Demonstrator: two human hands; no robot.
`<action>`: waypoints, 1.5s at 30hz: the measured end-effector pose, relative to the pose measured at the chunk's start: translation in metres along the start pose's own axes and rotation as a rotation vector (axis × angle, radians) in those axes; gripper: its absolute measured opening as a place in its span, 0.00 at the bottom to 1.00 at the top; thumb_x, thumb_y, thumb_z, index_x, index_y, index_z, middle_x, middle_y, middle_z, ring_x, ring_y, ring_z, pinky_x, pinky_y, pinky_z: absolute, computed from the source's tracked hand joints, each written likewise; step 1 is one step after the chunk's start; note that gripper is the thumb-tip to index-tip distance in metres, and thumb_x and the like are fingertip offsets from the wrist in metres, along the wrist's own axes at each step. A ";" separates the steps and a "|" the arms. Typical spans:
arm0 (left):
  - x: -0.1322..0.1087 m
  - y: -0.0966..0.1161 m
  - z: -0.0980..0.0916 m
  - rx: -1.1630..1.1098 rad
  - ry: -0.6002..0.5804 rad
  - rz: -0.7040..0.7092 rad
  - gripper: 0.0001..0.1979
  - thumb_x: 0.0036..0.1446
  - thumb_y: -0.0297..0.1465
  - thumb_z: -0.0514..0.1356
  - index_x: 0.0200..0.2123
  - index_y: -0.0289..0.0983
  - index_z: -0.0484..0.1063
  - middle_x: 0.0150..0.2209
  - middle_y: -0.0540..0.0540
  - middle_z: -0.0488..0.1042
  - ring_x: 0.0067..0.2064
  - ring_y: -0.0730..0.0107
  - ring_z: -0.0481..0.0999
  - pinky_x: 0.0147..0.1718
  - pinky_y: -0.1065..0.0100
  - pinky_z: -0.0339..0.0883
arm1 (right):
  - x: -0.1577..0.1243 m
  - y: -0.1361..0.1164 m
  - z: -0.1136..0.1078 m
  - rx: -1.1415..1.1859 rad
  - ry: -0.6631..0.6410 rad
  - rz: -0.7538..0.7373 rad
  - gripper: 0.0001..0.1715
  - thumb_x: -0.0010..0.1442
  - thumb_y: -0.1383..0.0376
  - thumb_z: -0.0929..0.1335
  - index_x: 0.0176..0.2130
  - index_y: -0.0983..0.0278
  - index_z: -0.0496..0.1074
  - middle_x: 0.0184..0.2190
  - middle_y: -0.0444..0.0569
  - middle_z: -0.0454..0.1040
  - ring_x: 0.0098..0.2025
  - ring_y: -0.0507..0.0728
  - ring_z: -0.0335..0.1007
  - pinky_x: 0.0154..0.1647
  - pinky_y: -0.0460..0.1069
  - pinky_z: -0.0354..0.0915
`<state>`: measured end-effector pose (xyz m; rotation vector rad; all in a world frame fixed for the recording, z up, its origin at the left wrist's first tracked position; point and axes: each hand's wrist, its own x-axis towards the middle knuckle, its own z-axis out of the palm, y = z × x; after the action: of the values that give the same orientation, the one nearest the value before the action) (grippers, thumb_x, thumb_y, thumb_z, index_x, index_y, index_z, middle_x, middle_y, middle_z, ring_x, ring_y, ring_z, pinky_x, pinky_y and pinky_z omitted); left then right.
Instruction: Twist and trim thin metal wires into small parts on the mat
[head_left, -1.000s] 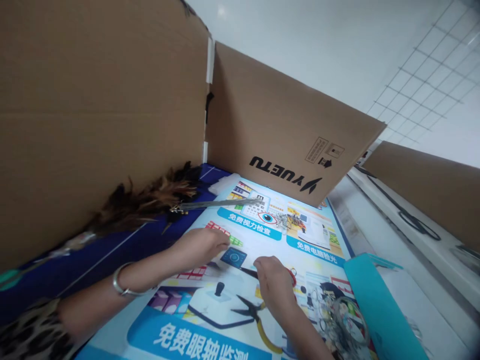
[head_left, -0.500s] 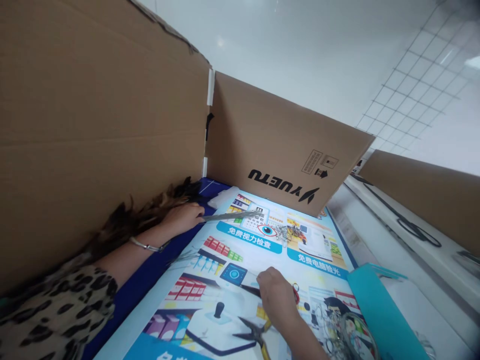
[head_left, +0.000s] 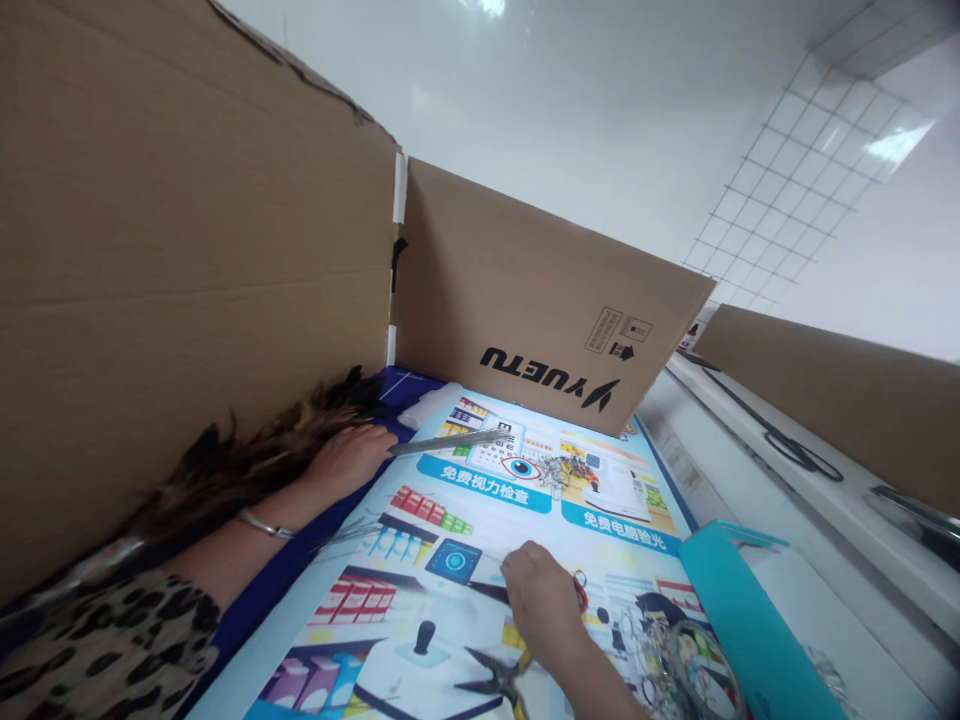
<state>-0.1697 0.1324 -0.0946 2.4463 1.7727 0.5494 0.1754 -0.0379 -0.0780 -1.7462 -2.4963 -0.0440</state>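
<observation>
My left hand (head_left: 349, 455) reaches out to the left beside a brown feather duster (head_left: 247, 455), its fingers closed on the near end of a bundle of thin metal rods (head_left: 450, 441) that points right over a printed poster (head_left: 480, 520). A silver bangle sits on that wrist. My right hand (head_left: 541, 600) rests knuckles-up on the poster, fingers curled over a red-handled tool (head_left: 577, 590) whose dark tip shows at its left. Black pliers with yellow handles (head_left: 491, 682) lie just in front of it.
Tall cardboard walls (head_left: 540, 300) stand at the left and back. A pile of small metal bits (head_left: 559, 468) lies on the poster. A teal folder (head_left: 750, 620) and a clear container (head_left: 690, 665) are at the lower right. Black scissors (head_left: 795, 450) lie on a white ledge.
My left hand left the middle of the poster, went up and left to the feather duster and took the end of the metal rods. My right hand stayed put.
</observation>
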 end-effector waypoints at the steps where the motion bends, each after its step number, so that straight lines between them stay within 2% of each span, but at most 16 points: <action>1: -0.001 0.001 0.000 0.022 0.002 0.015 0.07 0.62 0.29 0.58 0.36 0.39 0.78 0.41 0.40 0.79 0.50 0.51 0.75 0.50 0.57 0.65 | 0.000 0.000 -0.001 -0.004 0.005 0.000 0.13 0.67 0.75 0.64 0.39 0.62 0.77 0.40 0.50 0.78 0.42 0.57 0.74 0.43 0.48 0.65; 4: -0.005 0.003 0.000 0.108 0.002 0.052 0.08 0.64 0.28 0.58 0.36 0.37 0.77 0.41 0.41 0.79 0.50 0.53 0.76 0.51 0.56 0.65 | 0.001 -0.001 -0.002 -0.038 -0.006 -0.033 0.14 0.66 0.76 0.64 0.39 0.62 0.77 0.39 0.49 0.78 0.43 0.57 0.73 0.43 0.48 0.65; 7: -0.008 0.004 0.001 0.171 -0.001 0.078 0.08 0.68 0.32 0.59 0.40 0.35 0.76 0.42 0.44 0.78 0.49 0.58 0.76 0.53 0.52 0.67 | 0.001 -0.001 -0.001 -0.050 -0.014 -0.064 0.15 0.66 0.76 0.64 0.38 0.62 0.77 0.39 0.50 0.78 0.43 0.57 0.73 0.43 0.49 0.65; 11: -0.010 0.005 0.002 0.226 0.007 0.101 0.11 0.67 0.37 0.62 0.42 0.34 0.76 0.45 0.45 0.78 0.49 0.59 0.77 0.53 0.50 0.70 | 0.001 0.000 0.001 0.000 0.014 -0.024 0.14 0.69 0.74 0.64 0.39 0.62 0.77 0.39 0.50 0.78 0.43 0.57 0.73 0.45 0.49 0.65; 16: -0.012 0.005 0.001 0.248 0.038 0.112 0.10 0.67 0.36 0.62 0.42 0.34 0.76 0.45 0.45 0.78 0.50 0.58 0.77 0.54 0.50 0.69 | 0.000 0.001 0.003 0.038 0.018 -0.020 0.14 0.70 0.72 0.63 0.40 0.63 0.77 0.39 0.50 0.77 0.43 0.57 0.73 0.46 0.49 0.65; 21: -0.007 -0.002 0.003 0.260 0.058 0.110 0.09 0.69 0.30 0.58 0.38 0.34 0.76 0.41 0.45 0.78 0.50 0.58 0.77 0.54 0.49 0.67 | 0.000 0.000 0.001 0.024 0.005 -0.015 0.14 0.70 0.72 0.63 0.39 0.63 0.77 0.39 0.51 0.77 0.43 0.57 0.73 0.45 0.49 0.65; 24: -0.004 -0.008 0.008 0.279 0.056 0.087 0.08 0.68 0.31 0.59 0.38 0.34 0.76 0.40 0.45 0.79 0.48 0.59 0.77 0.53 0.50 0.69 | 0.000 -0.002 -0.003 0.015 -0.004 -0.023 0.13 0.70 0.72 0.63 0.39 0.63 0.77 0.39 0.51 0.77 0.43 0.57 0.73 0.44 0.49 0.65; 32: -0.004 -0.015 0.011 0.311 0.081 0.081 0.12 0.67 0.36 0.62 0.48 0.35 0.75 0.48 0.43 0.78 0.50 0.58 0.78 0.51 0.51 0.73 | 0.000 -0.001 -0.002 0.031 0.032 -0.026 0.14 0.71 0.72 0.63 0.39 0.63 0.77 0.39 0.50 0.78 0.42 0.58 0.73 0.43 0.49 0.66; 36: -0.004 -0.017 0.012 0.295 0.117 0.079 0.10 0.68 0.36 0.61 0.43 0.35 0.76 0.45 0.45 0.78 0.49 0.59 0.77 0.52 0.51 0.70 | 0.000 0.001 0.003 0.036 0.054 -0.044 0.13 0.70 0.72 0.64 0.37 0.62 0.76 0.38 0.50 0.78 0.42 0.57 0.73 0.43 0.49 0.65; 40: -0.002 -0.019 0.013 0.263 0.153 0.089 0.11 0.68 0.30 0.56 0.35 0.36 0.77 0.38 0.42 0.78 0.47 0.55 0.75 0.50 0.55 0.64 | -0.001 0.002 0.006 0.053 0.070 -0.021 0.12 0.70 0.71 0.64 0.38 0.62 0.76 0.38 0.49 0.77 0.42 0.57 0.73 0.43 0.49 0.66; 45: -0.001 -0.020 0.013 0.228 0.185 0.095 0.13 0.65 0.27 0.54 0.33 0.38 0.77 0.36 0.40 0.78 0.45 0.53 0.75 0.46 0.58 0.60 | -0.001 0.003 0.007 0.047 0.067 -0.020 0.12 0.70 0.71 0.64 0.38 0.62 0.76 0.38 0.49 0.77 0.42 0.57 0.73 0.44 0.49 0.66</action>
<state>-0.1839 0.1402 -0.1121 2.7246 1.8901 0.6334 0.1780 -0.0368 -0.0855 -1.6739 -2.4469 -0.0434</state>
